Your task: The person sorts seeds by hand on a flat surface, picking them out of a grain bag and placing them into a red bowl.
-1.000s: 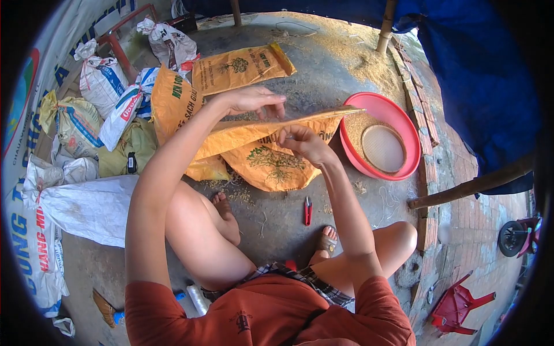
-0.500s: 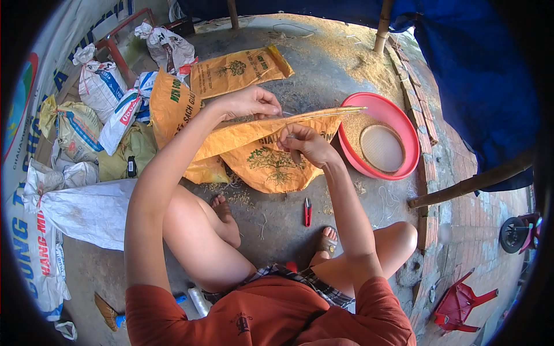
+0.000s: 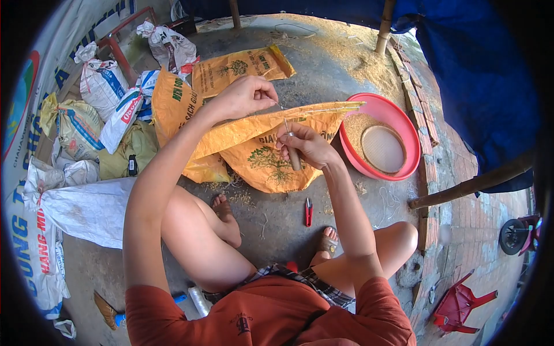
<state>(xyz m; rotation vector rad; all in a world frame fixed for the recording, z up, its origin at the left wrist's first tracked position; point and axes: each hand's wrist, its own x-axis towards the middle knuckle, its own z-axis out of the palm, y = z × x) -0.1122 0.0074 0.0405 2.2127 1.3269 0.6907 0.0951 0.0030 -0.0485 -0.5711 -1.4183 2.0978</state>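
A full yellow grain sack with a printed tree lies on the concrete floor in front of me, its mouth edge lifted. My left hand is pinched on a thin thread above that edge. My right hand grips a sack needle with a wooden handle, metal tip pointing up at the sack's mouth. The thread runs between the two hands along the folded rim.
A red basin with grain and a round sieve stands right of the sack. Red-handled snips lie by my right foot. More sacks pile up at left; another yellow sack lies behind. A bamboo pole and a red chair are at right.
My left hand closed on the thread and pulled it up and left. My right hand turned the needle so its handle shows below the fingers.
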